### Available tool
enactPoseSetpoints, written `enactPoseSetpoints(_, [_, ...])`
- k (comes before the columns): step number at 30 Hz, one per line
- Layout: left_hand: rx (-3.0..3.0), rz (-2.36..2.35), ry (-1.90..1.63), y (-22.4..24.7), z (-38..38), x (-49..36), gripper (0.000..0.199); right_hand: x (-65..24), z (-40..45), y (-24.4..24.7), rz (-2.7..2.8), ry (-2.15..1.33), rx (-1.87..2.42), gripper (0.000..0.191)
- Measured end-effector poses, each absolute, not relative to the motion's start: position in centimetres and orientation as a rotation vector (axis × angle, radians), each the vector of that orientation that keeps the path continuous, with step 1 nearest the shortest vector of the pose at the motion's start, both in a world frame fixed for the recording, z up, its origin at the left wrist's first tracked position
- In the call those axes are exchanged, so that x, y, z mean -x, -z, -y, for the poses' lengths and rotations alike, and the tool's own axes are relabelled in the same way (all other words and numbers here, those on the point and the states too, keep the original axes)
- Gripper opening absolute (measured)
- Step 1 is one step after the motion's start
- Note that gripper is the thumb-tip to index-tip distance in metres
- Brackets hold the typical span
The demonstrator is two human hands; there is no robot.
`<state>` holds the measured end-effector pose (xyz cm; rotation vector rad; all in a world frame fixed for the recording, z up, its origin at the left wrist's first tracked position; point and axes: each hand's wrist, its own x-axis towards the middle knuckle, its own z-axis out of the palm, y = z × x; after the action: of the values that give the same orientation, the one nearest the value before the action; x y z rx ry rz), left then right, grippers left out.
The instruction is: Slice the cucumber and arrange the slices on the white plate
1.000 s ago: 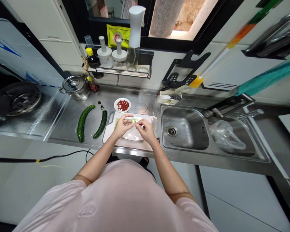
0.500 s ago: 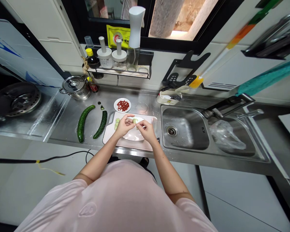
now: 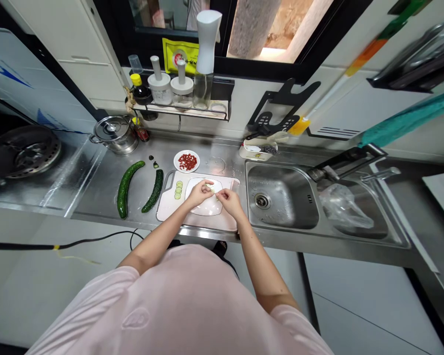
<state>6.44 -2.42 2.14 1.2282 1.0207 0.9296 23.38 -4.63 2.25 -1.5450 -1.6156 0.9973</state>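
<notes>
Over a white plate point(image 3: 206, 210) on the pale cutting board point(image 3: 166, 209), both my hands are close together. My left hand point(image 3: 199, 193) is curled, with pale green cucumber slices point(image 3: 213, 188) at its fingertips, partly hidden. My right hand point(image 3: 230, 202) pinches at the edge of a slice, its thumb and forefinger pressed together; the slice hardly shows. Left of the plate, a short row of overlapping cucumber slices point(image 3: 178, 190) lies on the board. A cut cucumber point(image 3: 154, 191) and a longer whole cucumber point(image 3: 127, 190) rest on the steel counter.
Behind the board stands a small plate of chopped red pieces point(image 3: 187, 161). Cucumber end bits point(image 3: 155, 164) lie nearby. A lidded pot point(image 3: 115, 135) is at the back left, below a spice shelf point(image 3: 192, 111). The sink point(image 3: 283, 197) adjoins the board on the right.
Both hands have shifted slightly right over the plate. My left hand has moved away from the row of slices, which now shows fully. The slice between the hands is less visible.
</notes>
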Motion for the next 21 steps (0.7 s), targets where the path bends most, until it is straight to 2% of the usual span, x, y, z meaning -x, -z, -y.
enactPoseSetpoints(9, [-1.430, -1.275, -0.748, 4.1, 1.0, -7.8, 0.037, -24.0, 4.2, 2.6, 1.723, -0.944, 1.792, 0.019])
enactPoseSetpoints(21, [-1.707, -1.416, -0.529, 3.6, 0.3, -8.7, 0.035, -23.3, 4.6, 2.0, 1.972, -0.689, 2.029, 0.022])
